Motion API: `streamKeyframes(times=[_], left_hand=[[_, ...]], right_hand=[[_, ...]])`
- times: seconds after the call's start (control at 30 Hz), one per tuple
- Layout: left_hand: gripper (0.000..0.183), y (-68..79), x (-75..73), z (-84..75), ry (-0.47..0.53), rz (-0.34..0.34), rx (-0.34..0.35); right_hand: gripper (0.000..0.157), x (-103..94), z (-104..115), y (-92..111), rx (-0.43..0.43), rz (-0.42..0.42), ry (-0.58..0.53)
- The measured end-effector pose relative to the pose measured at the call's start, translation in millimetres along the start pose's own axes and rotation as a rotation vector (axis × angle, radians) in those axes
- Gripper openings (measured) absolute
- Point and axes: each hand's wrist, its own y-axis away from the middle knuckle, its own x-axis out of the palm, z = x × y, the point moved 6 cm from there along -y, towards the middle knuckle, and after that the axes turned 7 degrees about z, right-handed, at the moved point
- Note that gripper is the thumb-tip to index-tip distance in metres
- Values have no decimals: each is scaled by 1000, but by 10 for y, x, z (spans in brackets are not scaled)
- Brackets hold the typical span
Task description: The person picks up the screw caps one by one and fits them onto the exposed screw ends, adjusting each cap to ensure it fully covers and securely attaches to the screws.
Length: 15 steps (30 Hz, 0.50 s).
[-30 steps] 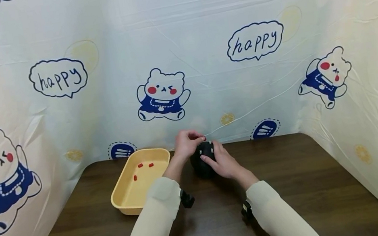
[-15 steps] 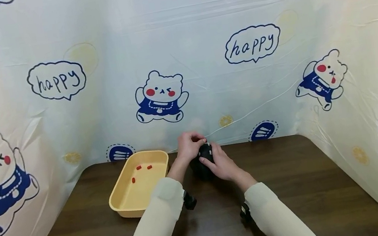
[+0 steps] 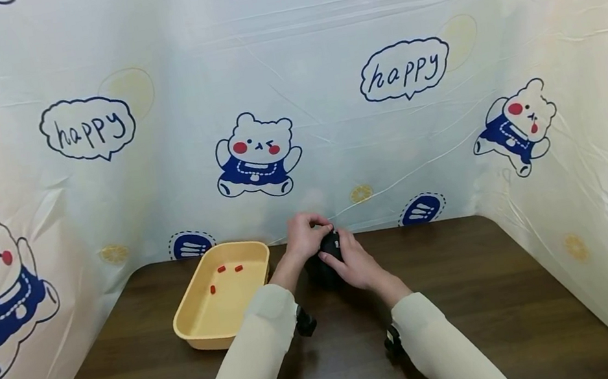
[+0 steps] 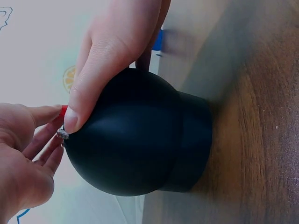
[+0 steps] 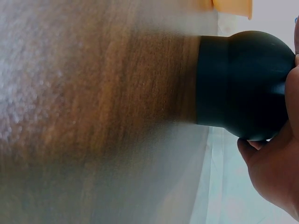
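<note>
A black rounded object with a domed body and a narrower base stands on the table, at the back middle in the head view. Small metal fittings show at its top. My right hand grips the dome from the right, with the thumb pressed over its near side. My left hand is at the top, where thumb and fingertips pinch a small red piece right beside the metal fitting. Most of the red piece is hidden by fingers. In the right wrist view, my right hand's fingers curl round the dome's side.
Left of the black object is a yellow tray on the brown wooden table. Several small red pieces like the pinched one lie in it. A printed curtain hangs close behind and around the table.
Both hands keep their places on the black object and shift only slightly. The metal fittings on its near side show less now than a second ago. The head view has moved a little.
</note>
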Motion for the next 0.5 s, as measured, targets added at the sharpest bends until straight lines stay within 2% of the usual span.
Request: streamKeyframes(times=[0.5], left_hand=[[9, -32, 84, 41, -13, 54, 24]], right_hand=[[77, -4, 20, 11, 28, 10, 29]])
